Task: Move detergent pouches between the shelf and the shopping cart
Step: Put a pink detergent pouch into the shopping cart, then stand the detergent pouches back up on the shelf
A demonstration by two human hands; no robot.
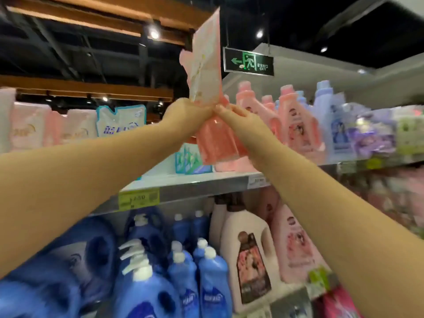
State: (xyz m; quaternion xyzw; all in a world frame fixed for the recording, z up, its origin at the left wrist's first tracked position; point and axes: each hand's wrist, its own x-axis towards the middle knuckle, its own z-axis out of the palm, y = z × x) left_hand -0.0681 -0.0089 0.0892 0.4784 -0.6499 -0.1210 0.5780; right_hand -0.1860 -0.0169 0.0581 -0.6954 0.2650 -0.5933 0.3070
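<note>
While both hands grip it at its middle, a pink-and-white detergent pouch [206, 72] stands high in front of the top shelf [195, 182].

Its pale upper half rises nearly upright above the hands and its salmon lower half hangs below them; motion blur hides whether it touches the shelf. The left hand [186, 115] and right hand [239, 116] meet knuckle to knuckle, fingers clenched round the pouch. Behind it on the same shelf stand pink bottles [296, 121] to the right and a row of pale pouches [29, 127] to the left, with a blue-and-white pouch [121, 120] among them. A yellow price tag [138, 199] sits on the shelf edge, blue bottles [212, 277] crowd the shelf below, and a green exit sign [249, 61] hangs overhead.
</note>
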